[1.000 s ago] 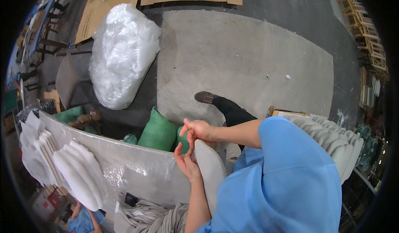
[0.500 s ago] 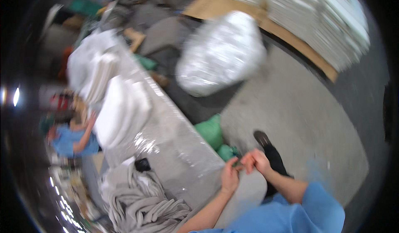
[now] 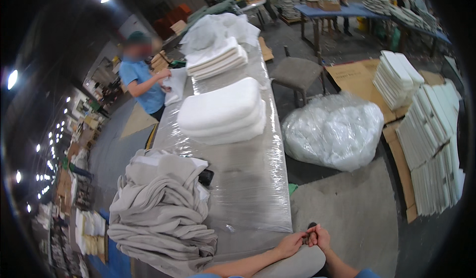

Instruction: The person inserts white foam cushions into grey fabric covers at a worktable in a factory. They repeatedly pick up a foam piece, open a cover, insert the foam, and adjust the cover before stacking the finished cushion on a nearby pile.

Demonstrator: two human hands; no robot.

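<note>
My left hand (image 3: pixel 290 246) and my right hand (image 3: pixel 319 237) meet near the lower edge, just off the table's near right corner. Their fingers are closed and pressed together; whatever they pinch, if anything, is too small to make out. Beneath them is a rounded, smooth grey fabric-covered piece (image 3: pixel 296 264), partly hidden by my left forearm. To the left, a heap of grey fabric covers (image 3: pixel 161 211) lies on the plastic-wrapped table (image 3: pixel 243 186). A small black object (image 3: pixel 206 178) sits against the heap. Farther up the table are thick white pads (image 3: pixel 220 109), stacked.
More folded white pads (image 3: pixel 218 60) lie at the table's far end. A co-worker (image 3: pixel 141 82) stands at its left side, holding a white piece. To the right are a clear bag of white filling (image 3: pixel 334 131), a grey chair (image 3: pixel 297 73) and stacked white panels (image 3: pixel 431 129) on cardboard.
My view has swung up and left, bringing more of the room in. My hands stay together near the grey piece. The co-worker's hands now hold a white piece beside the table.
</note>
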